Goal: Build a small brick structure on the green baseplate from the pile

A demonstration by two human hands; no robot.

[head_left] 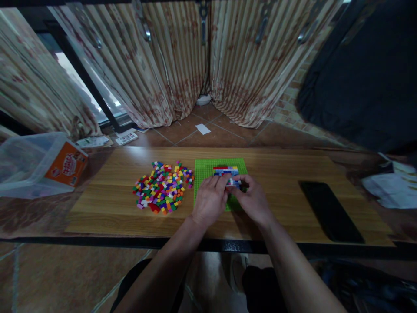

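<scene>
A green studded baseplate (202,167) lies flat on the wooden table. Fixed on it is a block of toy bricks (226,171) in blue, white, red and yellow. My left hand (211,198) rests over the lower left of this block, its fingers bent and pressed to the bricks. From the right, my right hand (253,198) meets it, thumb and forefinger closed around the near edge of the bricks. My fingers hide part of the build, and a single brick between them cannot be made out. Left of the baseplate spreads a pile of loose toy bricks (161,189) in many colours.
A black phone-like slab (330,211) lies on the right of the wooden table (280,169). At the far left stands a clear plastic bin (29,161) with an orange label. Striped curtains (176,65) hang behind; a dark cloth (365,78) fills the upper right.
</scene>
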